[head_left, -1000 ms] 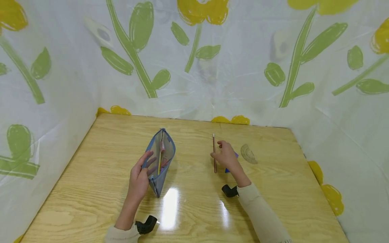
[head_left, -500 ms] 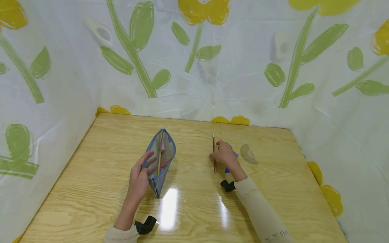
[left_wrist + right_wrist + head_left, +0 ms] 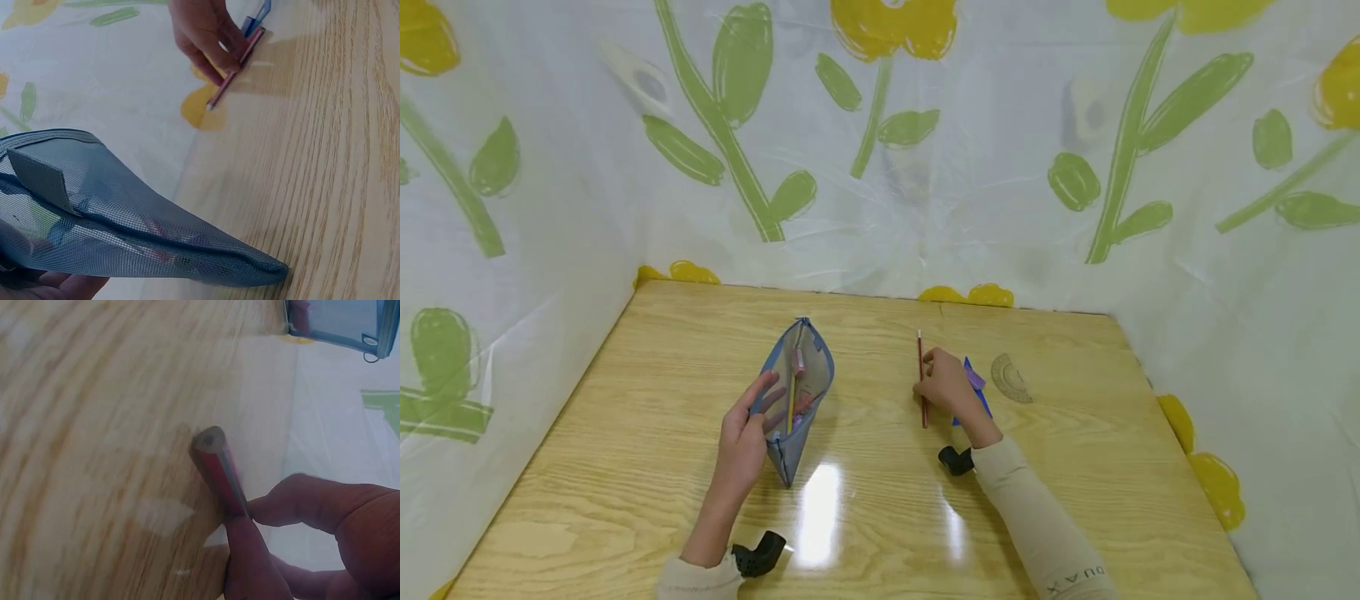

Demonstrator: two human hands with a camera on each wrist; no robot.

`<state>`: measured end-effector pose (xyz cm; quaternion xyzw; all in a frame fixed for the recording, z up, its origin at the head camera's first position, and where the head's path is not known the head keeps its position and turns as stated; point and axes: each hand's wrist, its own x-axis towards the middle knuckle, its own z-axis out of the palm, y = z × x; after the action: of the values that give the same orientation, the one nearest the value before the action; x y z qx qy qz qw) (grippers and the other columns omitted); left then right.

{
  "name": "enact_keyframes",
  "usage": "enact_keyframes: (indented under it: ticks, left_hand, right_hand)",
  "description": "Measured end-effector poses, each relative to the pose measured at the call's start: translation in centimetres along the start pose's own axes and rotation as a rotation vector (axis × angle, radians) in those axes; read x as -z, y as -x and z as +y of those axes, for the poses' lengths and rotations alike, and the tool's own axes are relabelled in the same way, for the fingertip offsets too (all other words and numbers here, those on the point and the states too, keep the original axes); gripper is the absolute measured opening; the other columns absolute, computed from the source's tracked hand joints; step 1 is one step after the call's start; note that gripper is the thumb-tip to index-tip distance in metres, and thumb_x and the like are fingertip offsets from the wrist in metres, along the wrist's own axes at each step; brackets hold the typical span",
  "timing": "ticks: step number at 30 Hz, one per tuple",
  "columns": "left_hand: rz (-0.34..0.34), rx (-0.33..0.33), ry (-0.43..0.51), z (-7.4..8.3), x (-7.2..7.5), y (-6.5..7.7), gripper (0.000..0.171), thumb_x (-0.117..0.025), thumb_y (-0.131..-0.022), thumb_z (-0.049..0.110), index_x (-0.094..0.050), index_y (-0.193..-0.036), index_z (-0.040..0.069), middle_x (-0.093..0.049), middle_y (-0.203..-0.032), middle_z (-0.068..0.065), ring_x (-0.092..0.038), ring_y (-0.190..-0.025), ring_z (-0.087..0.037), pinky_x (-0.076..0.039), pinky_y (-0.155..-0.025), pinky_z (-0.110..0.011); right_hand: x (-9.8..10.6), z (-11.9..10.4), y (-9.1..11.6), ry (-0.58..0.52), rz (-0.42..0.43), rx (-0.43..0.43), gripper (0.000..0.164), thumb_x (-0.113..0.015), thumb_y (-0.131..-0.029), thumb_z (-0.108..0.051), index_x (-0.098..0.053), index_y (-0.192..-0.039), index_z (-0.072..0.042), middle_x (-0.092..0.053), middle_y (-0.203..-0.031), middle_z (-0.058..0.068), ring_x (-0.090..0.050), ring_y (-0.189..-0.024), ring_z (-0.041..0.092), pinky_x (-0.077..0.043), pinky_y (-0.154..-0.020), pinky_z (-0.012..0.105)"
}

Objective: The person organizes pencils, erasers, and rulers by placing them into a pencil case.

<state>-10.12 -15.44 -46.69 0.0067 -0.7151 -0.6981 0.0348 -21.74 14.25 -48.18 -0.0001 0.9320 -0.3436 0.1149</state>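
A blue-grey mesh pencil case [image 3: 823, 396] stands unzipped on the table, its mouth facing up. My left hand [image 3: 741, 446] holds it by its left side, and some fingers show at its opening. Inside lie a yellow pencil [image 3: 791, 404] and a pink eraser [image 3: 798, 362], with other small items that are hard to make out. To the right, my right hand [image 3: 951, 387] pinches a dark red striped pencil [image 3: 923, 412] between thumb and fingers. In the right wrist view the flat, unsharpened end of this red pencil [image 3: 215, 465] points toward the camera, low over the wood.
Partly behind the right hand lies a blue set square [image 3: 983, 403] with a purple piece [image 3: 975, 378] on it. A clear protractor [image 3: 1011, 379] rests farther right. White flowered sheeting [image 3: 880, 225] encloses the wooden table [image 3: 880, 517] at the back and sides.
The right hand has closed on the red pencil and shifted slightly left with it, uncovering more of the blue set square. The left hand and pencil case stay in place.
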Motion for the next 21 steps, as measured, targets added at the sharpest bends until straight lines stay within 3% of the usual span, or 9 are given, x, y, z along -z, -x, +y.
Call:
enact_keyframes:
  ticks: [7, 12, 18, 21]
  left_hand:
    - [-0.002, -0.001, 0.005, 0.0, 0.1, -0.2, 0.059, -0.019, -0.098, -0.008, -0.028, -0.156, -0.008, -0.035, -0.158, -0.025, -0.043, -0.141, -0.043, -0.046, -0.109, -0.042]
    - [-0.004, -0.014, 0.021, 0.0, 0.2, -0.3, 0.059, -0.018, -0.097, -0.008, -0.028, -0.156, -0.009, -0.035, -0.158, -0.025, -0.042, -0.142, -0.043, -0.049, -0.108, -0.032]
    - [-0.003, -0.003, 0.018, -0.1, 0.2, -0.2, 0.059, -0.018, -0.097, -0.008, -0.029, -0.156, -0.008, -0.036, -0.158, -0.026, -0.043, -0.141, -0.043, -0.050, -0.105, -0.025]
    - [-0.005, -0.008, 0.017, -0.1, 0.1, -0.1, 0.059, -0.019, -0.098, -0.008, -0.029, -0.155, -0.008, -0.036, -0.157, -0.025, -0.044, -0.141, -0.043, -0.050, -0.105, -0.027]
  right_hand:
    - [0.1, 0.0, -0.2, -0.039, -0.015, -0.005, 0.060, -0.077, -0.079, -0.006, -0.054, -0.133, 0.008, -0.065, -0.102, 0.016, -0.060, -0.076, 0.022, -0.052, -0.059, 0.027]
    - [0.5, 0.1, -0.2, -0.048, -0.021, 0.013, 0.061, -0.077, -0.080, -0.007, -0.055, -0.135, 0.006, -0.066, -0.106, 0.016, -0.062, -0.083, 0.023, -0.055, -0.065, 0.029]
    - [0.7, 1.0, 0.0, -0.142, -0.093, -0.001, 0.057, -0.073, -0.085, -0.003, -0.055, -0.139, 0.004, -0.067, -0.110, 0.017, -0.065, -0.082, 0.022, -0.058, -0.065, 0.029]
    - [0.8, 1.4, 0.2, -0.211, -0.137, 0.006, 0.057, -0.070, -0.088, -0.002, -0.053, -0.142, 0.004, -0.064, -0.112, 0.020, -0.065, -0.082, 0.022, -0.059, -0.064, 0.030]
